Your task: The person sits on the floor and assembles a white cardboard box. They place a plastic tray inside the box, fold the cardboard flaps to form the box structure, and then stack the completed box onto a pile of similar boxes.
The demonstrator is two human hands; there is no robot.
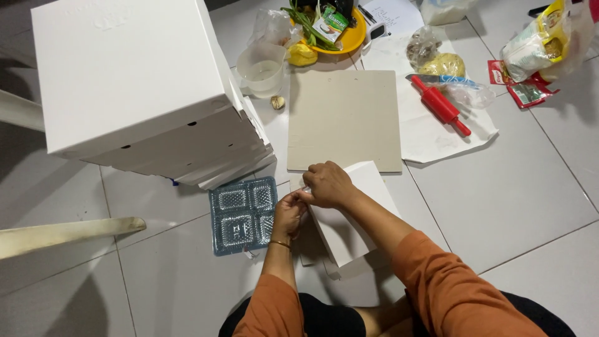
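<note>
1. The work goes on at floor level, on a white tiled floor (511, 200) with dark grout lines; the person sits there in orange sleeves, and a pale wooden slat (62, 234) juts in from the left edge.
2. A tall stack of flat white cardboard boxes (137, 81) fills the upper left, leaning a little toward the right.
3. A clear plastic tray (243, 214) with four compartments lies just left of the hands, all four empty.
4. Further up sit a clear plastic measuring jug (262, 67), a yellow plate (349, 39) holding green stalks and a small green packet, and bags of ingredients on a sheet of white paper (437, 134), where a red rolling pin (440, 105) lies with its handle pointing down and right.
5. A grey cardboard sheet (345, 118) lies flat between the jug and the paper.
6. The folded white box blank (349, 218) rests on the floor directly before the person, its long axis running from upper left to lower right (the near end toward the knees).
7. The left hand (288, 213) and right hand (327, 184) meet at the blank's upper left edge, both pinching it, fingers touching.
</note>
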